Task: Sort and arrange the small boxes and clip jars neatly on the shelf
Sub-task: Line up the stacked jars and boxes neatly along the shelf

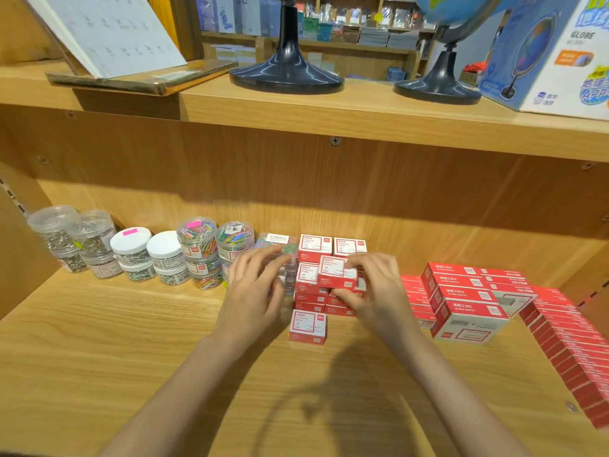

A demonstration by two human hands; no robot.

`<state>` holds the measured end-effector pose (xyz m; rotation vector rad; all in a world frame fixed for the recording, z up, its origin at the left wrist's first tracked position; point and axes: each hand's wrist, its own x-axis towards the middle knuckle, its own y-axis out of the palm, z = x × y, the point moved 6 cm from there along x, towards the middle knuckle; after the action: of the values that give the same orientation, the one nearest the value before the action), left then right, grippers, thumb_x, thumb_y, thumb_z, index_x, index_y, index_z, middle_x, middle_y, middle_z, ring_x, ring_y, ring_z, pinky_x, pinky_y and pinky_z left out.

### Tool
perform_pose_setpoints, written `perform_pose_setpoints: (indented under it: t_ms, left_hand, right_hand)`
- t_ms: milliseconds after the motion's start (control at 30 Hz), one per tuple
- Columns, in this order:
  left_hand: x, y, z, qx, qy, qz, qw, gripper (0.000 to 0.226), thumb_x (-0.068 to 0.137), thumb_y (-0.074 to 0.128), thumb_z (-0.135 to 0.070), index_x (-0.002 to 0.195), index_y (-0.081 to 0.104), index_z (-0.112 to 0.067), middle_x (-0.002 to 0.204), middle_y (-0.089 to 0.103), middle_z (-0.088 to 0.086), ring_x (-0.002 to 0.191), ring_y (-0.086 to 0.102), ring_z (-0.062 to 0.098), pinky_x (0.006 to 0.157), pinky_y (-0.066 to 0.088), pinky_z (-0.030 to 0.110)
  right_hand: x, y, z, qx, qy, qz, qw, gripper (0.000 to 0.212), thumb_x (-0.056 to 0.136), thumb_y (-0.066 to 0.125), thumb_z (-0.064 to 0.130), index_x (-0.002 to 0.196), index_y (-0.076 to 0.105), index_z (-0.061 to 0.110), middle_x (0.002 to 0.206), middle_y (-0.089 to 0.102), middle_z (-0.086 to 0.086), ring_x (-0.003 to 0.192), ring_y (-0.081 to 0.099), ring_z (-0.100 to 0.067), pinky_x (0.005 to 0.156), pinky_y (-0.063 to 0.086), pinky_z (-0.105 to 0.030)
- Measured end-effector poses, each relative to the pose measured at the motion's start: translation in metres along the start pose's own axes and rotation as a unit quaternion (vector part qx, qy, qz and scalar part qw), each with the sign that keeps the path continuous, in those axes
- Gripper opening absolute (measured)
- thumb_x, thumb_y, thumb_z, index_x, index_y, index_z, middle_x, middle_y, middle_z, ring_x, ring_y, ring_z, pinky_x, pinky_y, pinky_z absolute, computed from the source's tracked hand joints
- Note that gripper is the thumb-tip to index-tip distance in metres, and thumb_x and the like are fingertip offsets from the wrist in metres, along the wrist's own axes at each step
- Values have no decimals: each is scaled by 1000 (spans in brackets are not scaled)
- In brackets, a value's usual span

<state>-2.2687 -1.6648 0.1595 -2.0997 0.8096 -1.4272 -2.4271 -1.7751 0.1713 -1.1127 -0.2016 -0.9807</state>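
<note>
Red-and-white box (337, 274) is pinched in the right hand (372, 291), held just above the stack (314, 291) at centre — the stacking step, by the look of it. The left hand (257, 291) rests against the clear jars (280, 258) at nine o'clock, fingers loosely curved but gripping nothing I can make out. Next, the box must go down square on the stack; a loose box (308, 326) waits at six o'clock.

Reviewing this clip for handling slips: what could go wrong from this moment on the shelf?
The right hand pinches a small red box above the stacked red boxes; setting it down carelessly could topple that stack. The left hand works blurred against the clear clip boxes and might knock them into the jars of coloured clips.
</note>
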Motion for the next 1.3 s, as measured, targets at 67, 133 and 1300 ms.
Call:
perform_pose_setpoints:
  t_ms: [67,133,1300]
  left_hand:
    - [-5,-1,3,3,-7,5,1000,37,84,42,-20,116,59,-13,120,55,4,112,43,20,99,27,29]
    - [-7,-1,4,5,-10,15,1000,37,83,44,-20,117,58,-14,120,54,4,111,44,19,97,28,28]
    - [-9,23,-12,-227,-123,8,966,39,88,59,-9,125,50,-16,111,57,-1,94,54,-6,74,40,2]
  right_hand:
    - [3,12,11,-20,-20,9,1000,39,69,76,26,98,49,25,102,55,14,99,33,-5,81,29,-27]
    - [6,21,16,-47,-20,23,998,37,72,72,29,100,50,25,107,58,10,102,33,-8,82,27,-28]
    - [-7,-16,-16,75,83,-10,994,22,76,71,3,94,61,9,118,43,2,88,54,-4,77,42,-4]
